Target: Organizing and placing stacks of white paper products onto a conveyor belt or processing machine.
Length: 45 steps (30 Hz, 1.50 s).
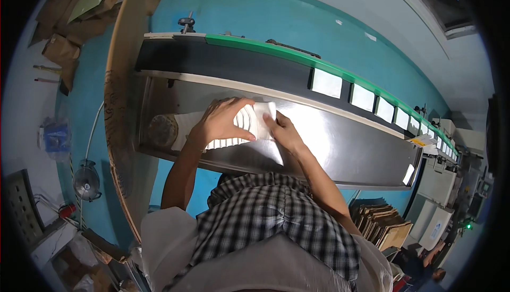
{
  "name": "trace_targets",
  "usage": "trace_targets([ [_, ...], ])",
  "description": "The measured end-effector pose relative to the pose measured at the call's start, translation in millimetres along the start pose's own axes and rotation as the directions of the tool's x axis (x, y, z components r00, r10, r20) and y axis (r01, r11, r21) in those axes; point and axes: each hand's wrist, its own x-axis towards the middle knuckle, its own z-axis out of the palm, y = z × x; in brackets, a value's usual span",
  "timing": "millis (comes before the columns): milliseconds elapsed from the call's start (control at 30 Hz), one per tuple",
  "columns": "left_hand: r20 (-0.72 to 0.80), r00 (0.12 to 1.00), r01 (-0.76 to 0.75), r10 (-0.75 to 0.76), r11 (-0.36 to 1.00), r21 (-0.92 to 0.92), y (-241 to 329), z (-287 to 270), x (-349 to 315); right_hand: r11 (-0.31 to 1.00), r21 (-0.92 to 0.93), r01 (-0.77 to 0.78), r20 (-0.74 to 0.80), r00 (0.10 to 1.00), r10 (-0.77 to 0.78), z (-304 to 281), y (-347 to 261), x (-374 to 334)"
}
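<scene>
A long row of flat white packets (245,123), overlapping one another, lies along the steel tray table in front of me. My left hand (223,123) spans this row, fingers on its far side and thumb on its near side, closed around the packets. At the row's right end my right hand (286,130) pinches the edge of a white packet (264,121) between thumb and fingers. The row's left part (186,124) shows beyond my left wrist. A round, brownish object (162,130) sits against that left end.
Behind the steel table (366,156) runs a dark conveyor belt (239,77) with a green rail (255,47), carrying several white packets (326,83). A tall board (114,90) stands at the left. Flattened cardboard (380,220) is stacked lower right. A fan (86,180) stands far left; another person (425,271) is far right.
</scene>
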Motion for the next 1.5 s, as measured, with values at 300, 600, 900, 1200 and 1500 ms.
trace_targets([
  [300, 0.024, 0.997, 0.074, -0.074, 0.997, 0.000, -16.4, -5.4, 3.5, 0.964, 0.226, 0.141, -0.249, 0.965, -0.083, -10.4, -10.8, 55.8],
  [600, -0.020, 1.000, 0.013, -0.012, 0.999, 0.050, -29.5, -8.3, -9.6, 0.989, 0.143, 0.022, 0.011, 1.000, -0.024, 35.1, 0.9, 19.8],
  [900, -0.024, 0.999, 0.046, -0.046, 0.999, 0.002, -30.8, -14.0, -10.5, 0.748, 0.650, 0.138, -0.234, 0.972, 0.025, -4.6, -21.0, 74.3],
  [1200, -0.106, 0.994, -0.042, 0.042, 0.999, 0.003, -51.1, -16.4, -23.2, 0.969, -0.198, 0.144, 0.023, 0.990, -0.142, 68.0, -13.7, 28.7],
  [1500, -0.063, 0.996, 0.057, -0.056, 0.998, 0.014, -64.3, -26.2, -28.0, 0.905, 0.413, 0.098, -0.149, 0.988, -0.040, 29.3, -3.4, 101.0],
])
